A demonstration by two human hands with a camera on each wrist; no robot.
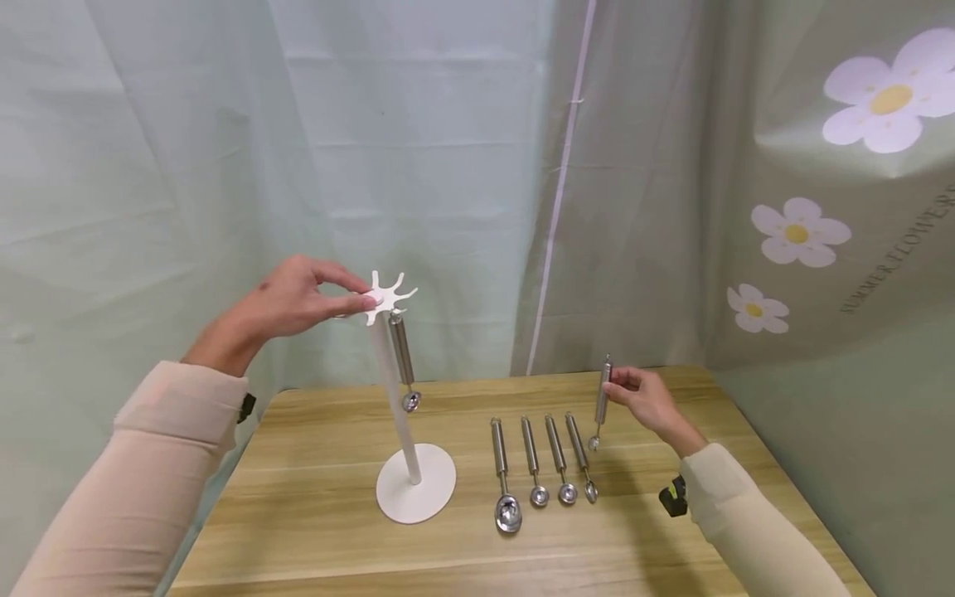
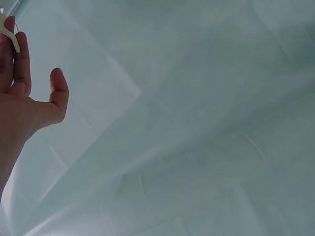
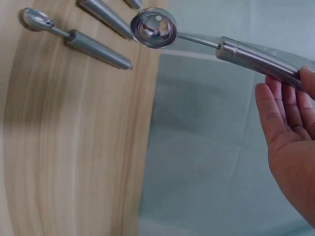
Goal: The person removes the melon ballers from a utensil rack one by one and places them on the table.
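Observation:
A white stand (image 1: pixel 396 398) with a star-shaped hook top (image 1: pixel 390 296) rises from its round base on the wooden table (image 1: pixel 313 506). One steel scoop (image 1: pixel 403 355) hangs from a hook. My left hand (image 1: pixel 351 294) touches the hook top with straight fingertips; in the left wrist view its thumb (image 2: pixel 58 93) stands free and a white hook arm (image 2: pixel 9 30) shows by the fingers. My right hand (image 1: pixel 615 388) pinches another steel scoop (image 1: pixel 602 404) upright, bowl down, just above the table. The right wrist view shows that scoop (image 3: pixel 157 28) held by the fingers (image 3: pixel 290 105).
Several more steel scoops (image 1: pixel 531 464) lie side by side on the table between the stand's base (image 1: pixel 433 497) and my right hand, the largest one (image 1: pixel 505 477) at the left. Pale curtains hang behind; a flowered cloth (image 1: pixel 858 207) hangs at the right.

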